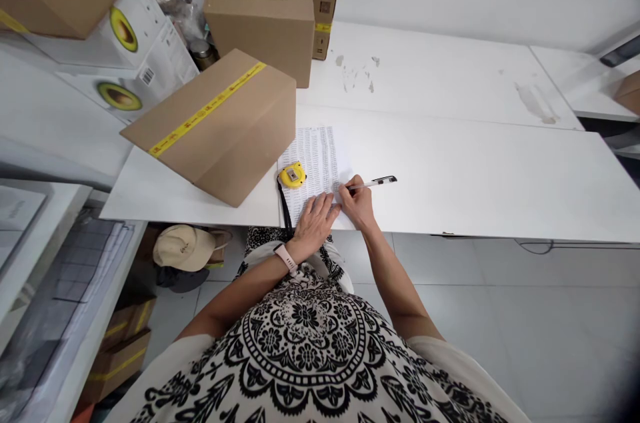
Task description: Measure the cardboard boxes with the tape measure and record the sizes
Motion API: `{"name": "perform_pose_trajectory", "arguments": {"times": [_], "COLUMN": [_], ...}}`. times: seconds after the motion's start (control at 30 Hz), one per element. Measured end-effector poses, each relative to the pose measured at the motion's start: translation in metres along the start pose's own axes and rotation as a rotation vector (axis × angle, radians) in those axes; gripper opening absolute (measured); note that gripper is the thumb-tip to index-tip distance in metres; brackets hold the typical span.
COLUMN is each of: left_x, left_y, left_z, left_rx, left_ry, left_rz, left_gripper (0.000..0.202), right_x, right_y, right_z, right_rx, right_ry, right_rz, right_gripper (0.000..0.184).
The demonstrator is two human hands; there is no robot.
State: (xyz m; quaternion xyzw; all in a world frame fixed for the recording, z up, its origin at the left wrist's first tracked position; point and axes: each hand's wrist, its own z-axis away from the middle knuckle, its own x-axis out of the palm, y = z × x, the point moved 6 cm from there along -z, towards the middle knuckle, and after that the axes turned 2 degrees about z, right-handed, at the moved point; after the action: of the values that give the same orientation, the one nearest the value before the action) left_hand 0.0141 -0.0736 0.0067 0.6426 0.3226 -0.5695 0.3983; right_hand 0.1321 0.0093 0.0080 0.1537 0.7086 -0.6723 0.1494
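Note:
My right hand (358, 202) grips a pen (376, 182) with a black cap end, its tip side down at the right part of a printed sheet (320, 150). Rows of small print cover the paper, too fine to read. My left hand (316, 224) lies flat with fingers stretched over the sheet's lower part, just left of the right hand. Above it, a yellow tape measure (293, 174) rests on the paper's left side, its black strap (285, 206) hanging toward the table edge.
On the white table (450, 170), a taped cardboard box (225, 123) stands left of the sheet, with another box (260, 23) behind it. White avocado-print boxes (145, 70) are stacked at the far left. A beige cap (184, 247) sits below the table's front edge.

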Motion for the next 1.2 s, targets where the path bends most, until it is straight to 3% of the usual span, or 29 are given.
{"name": "perform_pose_trajectory", "arguments": {"times": [1.2], "left_x": [-0.0014], "left_y": [0.0003], "left_z": [0.0], "left_rx": [-0.001], "left_ry": [0.007], "left_rz": [0.014], "left_gripper": [0.056], "right_x": [-0.0029], "right_y": [0.0001], "right_z": [-0.0026], "right_rx": [0.025], "right_ry": [0.005], "right_rz": [0.009], "right_gripper": [0.02]}}
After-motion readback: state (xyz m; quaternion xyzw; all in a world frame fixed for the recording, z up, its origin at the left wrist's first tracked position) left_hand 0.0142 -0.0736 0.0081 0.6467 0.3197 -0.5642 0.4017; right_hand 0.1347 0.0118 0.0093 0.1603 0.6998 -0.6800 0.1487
